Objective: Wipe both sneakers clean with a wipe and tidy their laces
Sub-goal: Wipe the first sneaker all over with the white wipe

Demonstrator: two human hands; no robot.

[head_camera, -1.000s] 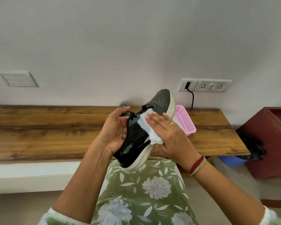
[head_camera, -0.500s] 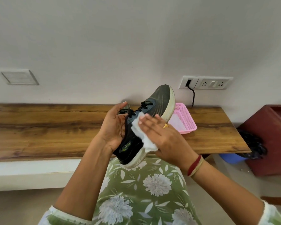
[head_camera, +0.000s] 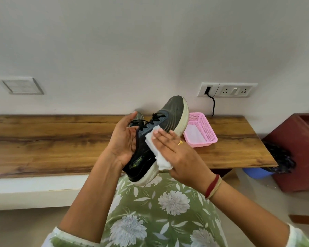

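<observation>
head view, centre: left hand (head_camera: 122,139) curls round a black cream-soled sneaker (head_camera: 145,154); right hand (head_camera: 182,157), fingers straight, presses a white folded wipe (head_camera: 161,160) on it. hard rubbing could twist it loose.

Wide-angle camera riding on the head, looking forward and down, facing the wall (head_camera: 150,41) and wooden counter (head_camera: 43,139), sitting close above left hand (head_camera: 122,141) and right hand (head_camera: 182,155).

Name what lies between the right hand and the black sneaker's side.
A folded white wipe, pressed flat against the sneaker by straight fingers of the right hand; the head view shows it.
</observation>
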